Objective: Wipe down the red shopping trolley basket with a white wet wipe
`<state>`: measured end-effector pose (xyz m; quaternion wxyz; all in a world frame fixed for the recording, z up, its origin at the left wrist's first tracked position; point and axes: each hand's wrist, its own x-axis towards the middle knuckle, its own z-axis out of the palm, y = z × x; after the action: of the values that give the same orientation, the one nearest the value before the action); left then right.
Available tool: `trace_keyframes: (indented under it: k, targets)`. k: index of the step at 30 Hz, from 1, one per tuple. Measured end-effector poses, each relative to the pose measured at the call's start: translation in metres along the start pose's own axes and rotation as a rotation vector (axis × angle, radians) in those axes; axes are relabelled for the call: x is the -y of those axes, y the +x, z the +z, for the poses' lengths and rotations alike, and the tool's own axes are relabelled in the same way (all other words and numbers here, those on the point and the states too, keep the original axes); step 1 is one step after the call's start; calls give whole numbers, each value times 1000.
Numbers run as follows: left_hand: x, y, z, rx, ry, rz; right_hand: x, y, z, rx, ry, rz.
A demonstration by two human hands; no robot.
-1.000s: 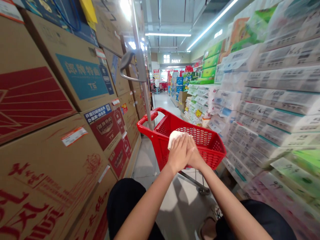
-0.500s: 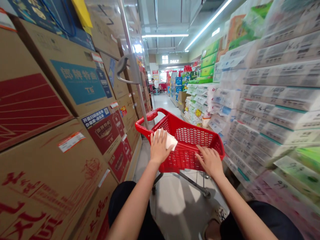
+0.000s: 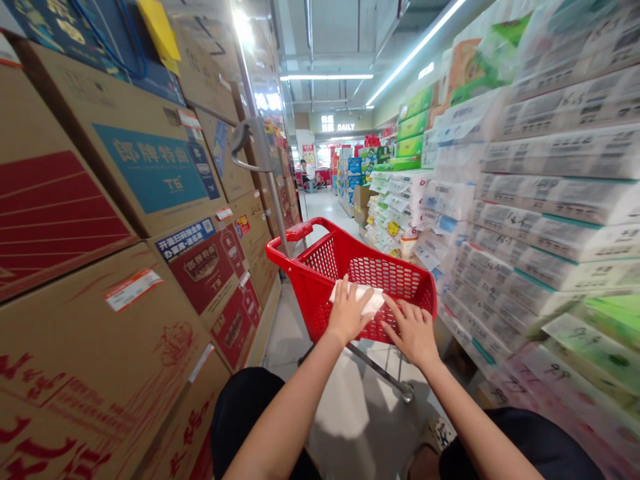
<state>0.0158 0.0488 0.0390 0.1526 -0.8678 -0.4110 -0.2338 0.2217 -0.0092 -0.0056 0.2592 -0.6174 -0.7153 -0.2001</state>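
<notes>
A red shopping cart (image 3: 310, 293) with a perforated basket stands sideways in front of my knees. My left hand (image 3: 350, 312) lies with spread fingers over a white cloth or tissue (image 3: 373, 301), pressing it against the near top rim of the basket. Close to its right, my right hand (image 3: 411, 328) rests on the rim with fingers apart, its index fingertip near the white cloth's edge. Both palms face down.
Stacked cartons (image 3: 150, 167) rise close on the left, beside a metal pole with a grey handle (image 3: 253, 143). Packs of tissue (image 3: 550, 200) are piled on the right. Far down the aisle a person (image 3: 310, 172) sits.
My left hand and the white cloth have slid right along the rim, toward my right hand. My right hand has shifted slightly left and down. The cart appears a little further left.
</notes>
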Motion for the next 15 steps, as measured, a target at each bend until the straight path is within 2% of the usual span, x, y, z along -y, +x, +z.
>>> trace_keyframes:
  k: [2,3,5,7,8,10,15]
  targets:
    - [28,-5,-10,24,10,70,-2,0,-2,15,22,-27]
    - [45,-7,-15,8,23,53,-2,1,-2,19,31,-36]
    - [75,-13,-24,-53,54,-45,2,1,-3,14,40,-35]
    - [90,-17,-26,-105,76,-159,11,2,-3,1,39,-20]
    - [90,-19,-23,-123,75,-205,16,2,-3,-5,38,-14]
    - [75,-22,-11,-148,47,-277,27,3,-3,-15,39,-7]
    - [11,-34,22,-97,-103,-255,41,4,-11,26,126,-75]
